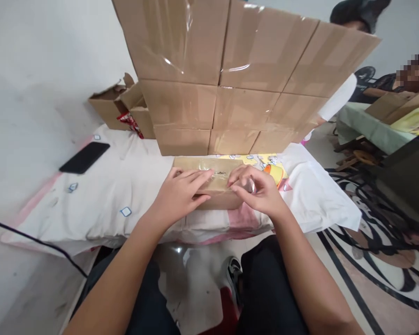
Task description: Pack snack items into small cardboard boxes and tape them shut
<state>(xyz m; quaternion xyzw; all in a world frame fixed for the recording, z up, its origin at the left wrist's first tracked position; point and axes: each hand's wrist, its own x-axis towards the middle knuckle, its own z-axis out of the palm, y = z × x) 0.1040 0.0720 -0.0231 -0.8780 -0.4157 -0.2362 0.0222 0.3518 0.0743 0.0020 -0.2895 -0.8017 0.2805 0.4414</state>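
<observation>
A small cardboard box (219,201) lies in front of me on the cloth-covered table, with shiny clear tape (206,164) across its top. My left hand (185,190) rests flat on the box's left part, fingers stretched over the top and thumb at the near edge. At the box's right end, my right hand (256,186) has its fingers curled towards the thumb, with a glossy bit of clear tape showing between them. Just beyond that hand is a yellow and orange round object (274,174), partly hidden.
A wall of stacked, taped cardboard boxes (246,109) rises behind the small box. A black phone (84,157) lies left, near open cartons (108,109) with a red packet (130,123). Other people sit beyond, at a green-covered table (356,122). A black cable (38,242) hangs at left.
</observation>
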